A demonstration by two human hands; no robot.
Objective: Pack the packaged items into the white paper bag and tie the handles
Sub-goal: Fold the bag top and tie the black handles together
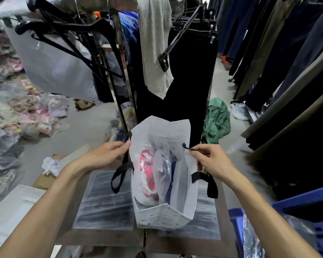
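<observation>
The white paper bag stands open in the middle, on flat clear-wrapped packages. Inside it lie a pink-and-white packaged item and a clear-wrapped dark blue one. My left hand pinches the bag's left rim where the black ribbon handle hangs down. My right hand grips the right rim and the knotted end of the other black handle. Both handles hang loose outside the bag.
A clothes rack with black hangers and dark garments stands right behind the bag. Piles of packaged clothes cover the floor at left. A blue crate sits at the lower right, a green bag lies on the floor.
</observation>
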